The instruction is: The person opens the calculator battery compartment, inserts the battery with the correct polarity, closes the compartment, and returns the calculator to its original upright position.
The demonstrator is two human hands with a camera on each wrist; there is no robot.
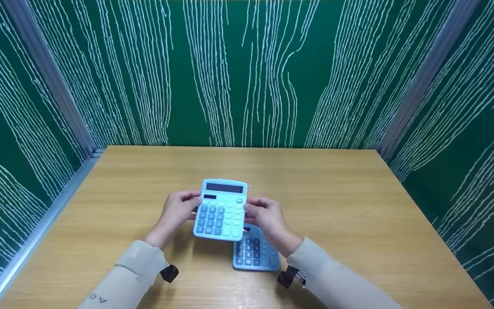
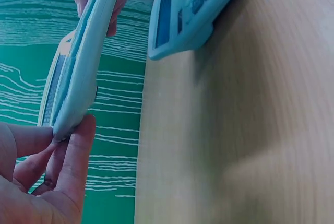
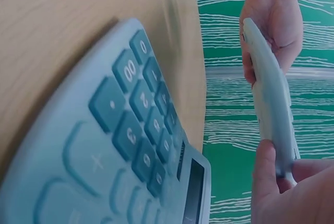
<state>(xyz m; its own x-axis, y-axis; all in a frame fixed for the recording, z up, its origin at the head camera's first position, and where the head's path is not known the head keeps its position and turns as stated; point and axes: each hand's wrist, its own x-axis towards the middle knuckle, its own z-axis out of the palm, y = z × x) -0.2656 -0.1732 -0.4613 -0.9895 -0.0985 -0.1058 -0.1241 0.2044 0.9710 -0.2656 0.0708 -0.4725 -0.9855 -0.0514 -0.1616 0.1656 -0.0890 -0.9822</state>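
A light blue calculator [image 1: 220, 210] is held up above the table, its keys and dark display facing the head camera. My left hand [image 1: 179, 209] pinches its left edge between thumb and fingers. On the opposite edge, my right hand [image 1: 268, 214] grips it the same way. Seen edge-on in the left wrist view, the raised calculator [image 2: 86, 62] shows its thin side. A second blue calculator [image 1: 256, 253] lies keys up on the table, below and to the right of the first. The raised one and my right hand hide its upper part.
The wooden table [image 1: 337, 206] reaches back to a green wall [image 1: 255, 86] with white wavy lines. Similar side panels [image 1: 478, 141] stand left and right, with metal posts [image 1: 427, 77] at the corners. Dark wrist devices [image 1: 169, 273] hang below both sleeves.
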